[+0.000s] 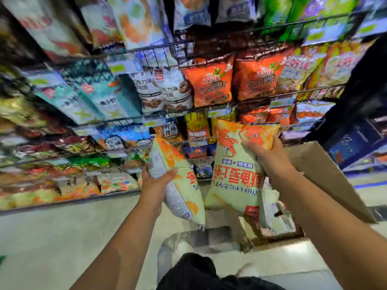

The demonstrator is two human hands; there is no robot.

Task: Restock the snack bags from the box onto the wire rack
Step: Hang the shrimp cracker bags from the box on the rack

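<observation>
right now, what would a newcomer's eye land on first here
The left hand grips one pale snack bag turned sideways; the right hand grips a lobster-print bag upside down, both mid-frame. Behind them the wire rack is packed with bright bags, and the cardboard box sits lower right.

Both bare forearms reach forward from the bottom edge, the left rising from the lower left, the right from the lower right, and they draw closer together toward the hands. The left hand point(156, 182) grips the pale snack bag point(182, 191) at its edge, thumb laid across the near face and fingers hidden behind it. The right hand point(270, 155) is higher, its back toward the camera, fingers curled round the upper part of the shrimp snack bag point(234, 176). The hands are apart. A dark-clothed leg point(194, 273) shows between the arms.
</observation>
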